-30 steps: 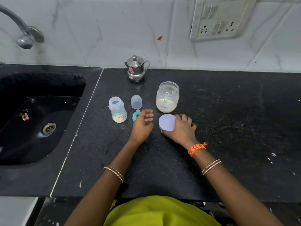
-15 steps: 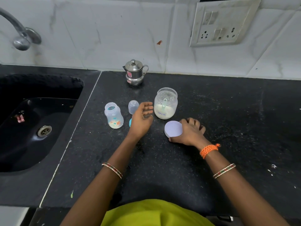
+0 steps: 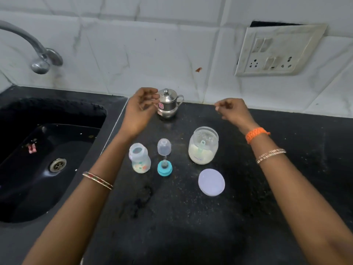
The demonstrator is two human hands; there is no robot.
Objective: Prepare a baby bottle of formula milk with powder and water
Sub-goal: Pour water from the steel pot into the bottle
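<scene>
An open baby bottle [image 3: 140, 158] with some powder at its bottom stands on the black counter [image 3: 191, 217]. Beside it are its clear cap [image 3: 164, 146] and a teal teat ring [image 3: 164, 168]. The open powder jar [image 3: 203, 145] has a green scoop inside, and its lilac lid [image 3: 211, 182] lies flat in front. A small steel pot [image 3: 168, 104] with a lid stands by the wall. My left hand [image 3: 138, 109] hovers just left of the pot, fingers loosely curled, holding nothing. My right hand [image 3: 232, 110] hovers to the pot's right, also empty.
A black sink [image 3: 38, 159] with a drain lies to the left, a tap [image 3: 39, 56] above it. A switch and socket plate [image 3: 278, 52] hangs on the tiled wall at the right. White specks dot the counter's right side.
My right hand let go of the lilac lid, which now lies on the counter. Both hands lifted and moved back toward the steel pot. The camera moved closer.
</scene>
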